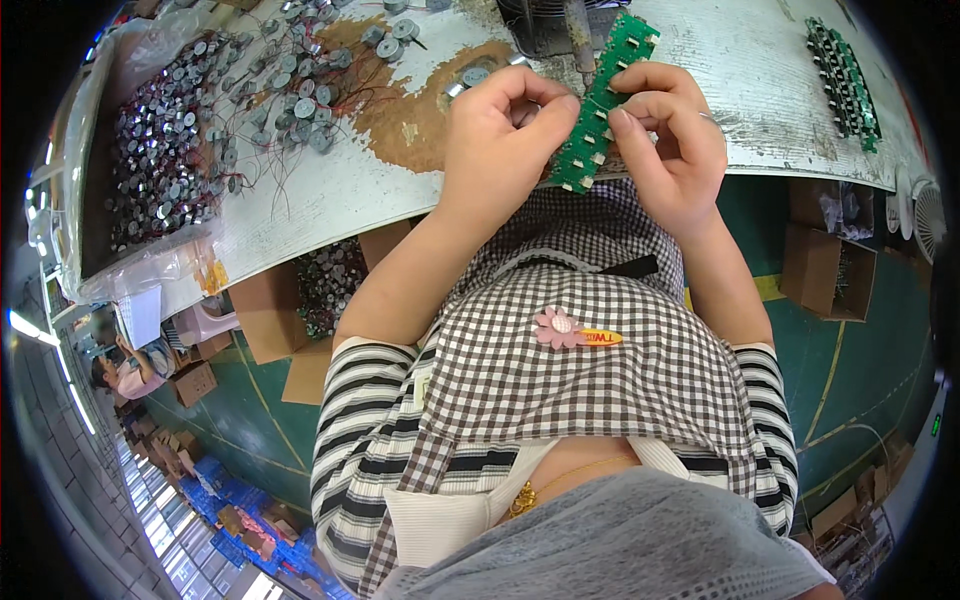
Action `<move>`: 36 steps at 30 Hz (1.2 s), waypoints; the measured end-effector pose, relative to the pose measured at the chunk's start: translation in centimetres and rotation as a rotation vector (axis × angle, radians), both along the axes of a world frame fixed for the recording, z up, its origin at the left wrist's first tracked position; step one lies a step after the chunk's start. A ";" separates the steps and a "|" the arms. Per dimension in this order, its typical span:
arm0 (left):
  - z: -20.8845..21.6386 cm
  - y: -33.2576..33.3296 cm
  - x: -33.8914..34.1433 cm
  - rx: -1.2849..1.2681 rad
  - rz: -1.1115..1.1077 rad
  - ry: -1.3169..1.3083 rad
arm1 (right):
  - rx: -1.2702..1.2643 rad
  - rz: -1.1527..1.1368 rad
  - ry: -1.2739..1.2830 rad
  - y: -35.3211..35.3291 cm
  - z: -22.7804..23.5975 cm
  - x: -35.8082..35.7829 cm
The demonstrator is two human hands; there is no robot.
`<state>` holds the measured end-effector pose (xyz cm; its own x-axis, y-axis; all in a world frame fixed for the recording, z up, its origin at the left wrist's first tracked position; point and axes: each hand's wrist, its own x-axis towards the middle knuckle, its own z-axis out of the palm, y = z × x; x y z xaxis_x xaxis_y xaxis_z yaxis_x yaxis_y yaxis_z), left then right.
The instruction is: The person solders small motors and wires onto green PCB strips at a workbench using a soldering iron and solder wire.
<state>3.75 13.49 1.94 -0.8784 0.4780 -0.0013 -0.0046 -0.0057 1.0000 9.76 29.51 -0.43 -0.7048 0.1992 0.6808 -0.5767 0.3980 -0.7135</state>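
A long green circuit board strip (604,92) with small white parts along it is held up at a slant near the table's front edge. My right hand (672,135) grips it from the right, thumb and fingers closed at its edge. My left hand (505,140) is closed in a pinch against the strip's left edge. Whatever lies between those left fingertips is hidden. Just behind the left hand, small round metal motors (474,76) lie on the worn white table (400,190).
Several loose motors with red wires (305,105) spread over the table's left, beside a plastic-lined box of motors (95,150). More green strips (842,85) lie at the right. A dark metal stand (545,30) is at the back. Cardboard boxes (262,315) stand below the table.
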 end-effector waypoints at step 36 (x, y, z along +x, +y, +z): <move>0.1 0.9 0.2 -0.025 0.096 0.128 | 0.070 -0.049 0.012 -0.1 -0.1 -0.3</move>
<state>3.93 14.42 2.08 -0.9137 0.3932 0.1025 0.1220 0.0249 0.9922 9.50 29.44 -0.50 -0.6870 0.1854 0.7026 -0.5636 0.4744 -0.6762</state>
